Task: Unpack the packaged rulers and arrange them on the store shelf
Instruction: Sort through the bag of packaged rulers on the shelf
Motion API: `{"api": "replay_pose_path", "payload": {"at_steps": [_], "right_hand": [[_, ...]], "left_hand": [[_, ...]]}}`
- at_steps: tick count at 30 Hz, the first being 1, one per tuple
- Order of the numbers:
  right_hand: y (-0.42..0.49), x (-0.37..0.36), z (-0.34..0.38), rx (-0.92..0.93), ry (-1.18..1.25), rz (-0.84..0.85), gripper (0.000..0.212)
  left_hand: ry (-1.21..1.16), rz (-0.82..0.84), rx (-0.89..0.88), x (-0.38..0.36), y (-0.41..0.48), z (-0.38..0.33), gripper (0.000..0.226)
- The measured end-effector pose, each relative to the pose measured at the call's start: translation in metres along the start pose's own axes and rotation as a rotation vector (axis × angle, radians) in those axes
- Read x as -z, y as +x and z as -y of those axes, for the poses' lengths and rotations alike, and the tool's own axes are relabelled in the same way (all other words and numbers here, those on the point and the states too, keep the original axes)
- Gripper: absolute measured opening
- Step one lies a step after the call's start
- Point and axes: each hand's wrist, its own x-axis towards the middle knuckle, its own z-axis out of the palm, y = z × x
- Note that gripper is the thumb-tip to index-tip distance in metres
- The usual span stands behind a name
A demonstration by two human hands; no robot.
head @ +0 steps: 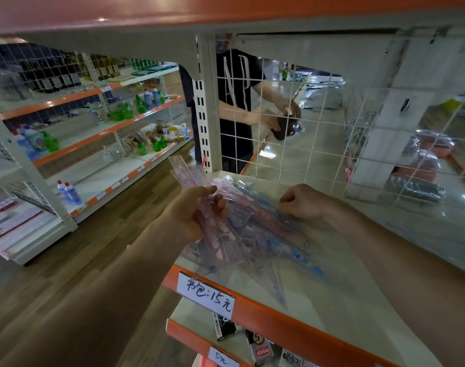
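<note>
**Rulers fanned out at the shelf's front-left corner**

Head view: the left hand (197, 213) has its fingers and thumb curled round a bundle of pink rulers (183, 176). It holds them just above the front-left corner of the shelf (358, 295), and their far ends stick out past the left edge, over the floor (99, 250). The right hand (303, 201) is further in, with its fingers curled and pinching at the top of a pile of rulers (266, 242). Whether it has hold of a ruler or of clear wrapping cannot be told. The pile is transparent pink and blue and lies crosswise from near the wire mesh (292, 144) at the back down toward the orange front edge, close above the price label (207, 292). A person (236, 102) stands behind the mesh.

The likely risks:
- The bundle is fanned, not squared, so a loose grip could let one ruler slide out and drop to the floor.
- The pile lies close to the front edge, and a tug from the right hand could drag slick rulers over it.
- Clear wrapping left among clear rulers is easy to overlook.
</note>
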Motion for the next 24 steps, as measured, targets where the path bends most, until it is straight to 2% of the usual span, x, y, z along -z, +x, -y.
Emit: {"api": "replay_pose_path", "payload": {"at_steps": [2,4,6,14,17,19,22,24], "right_hand": [[-0.002,-0.001,0.001,0.008,-0.013,0.003,0.016],[-0.001,-0.001,0.003,-0.023,-0.064,-0.023,0.047],[0.002,-0.002,0.005,-0.043,-0.097,-0.029,0.054],[-0.005,0.013,-0.001,-0.028,0.127,-0.054,0.023],[-0.015,0.017,0.007,0.003,0.39,-0.08,0.01],[-0.025,0.014,0.021,0.062,0.54,-0.02,0.013],[-0.037,0.004,0.043,0.156,0.531,0.184,0.018],[-0.038,0.001,0.049,0.183,0.544,0.247,0.019]], "left_hand": [[0.018,0.013,0.014,0.001,0.003,0.001,0.006],[0.036,0.007,0.016,0.001,0.005,0.002,0.005],[0.043,-0.005,-0.002,-0.001,0.006,0.003,0.005],[0.031,-0.016,0.014,-0.004,-0.001,-0.001,0.01],[0.042,-0.012,0.006,-0.007,0.001,0.001,0.009],[0.06,0.005,-0.036,-0.011,0.003,0.002,0.018],[0.107,0.104,-0.068,-0.023,0.001,0.006,0.027],[0.08,0.114,-0.084,-0.028,-0.001,0.008,0.033]]}}
